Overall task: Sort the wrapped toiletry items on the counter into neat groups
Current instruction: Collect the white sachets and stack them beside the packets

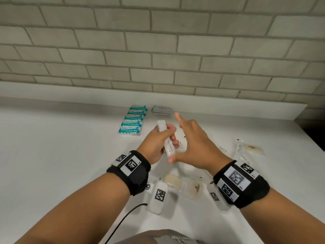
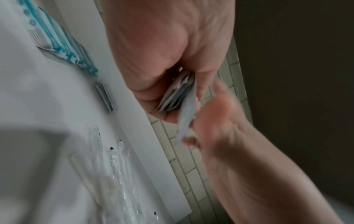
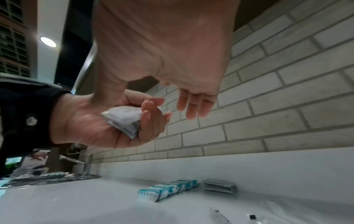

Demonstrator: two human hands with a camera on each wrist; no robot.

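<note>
- My left hand (image 1: 158, 143) is raised in front of me, fingers and thumb curled tight in a grip.
- My right hand (image 1: 195, 147) is just beside it, palm down, fingers straight, index finger extended forward, thumb reaching toward my left.

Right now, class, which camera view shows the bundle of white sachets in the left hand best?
The right wrist view: the white sachets lie face-on in the left hand, their stacked edges distinct. The head view shows them edge-on between the fingers, partly hidden. The left wrist view catches only a blurred sliver behind the palm.
</note>
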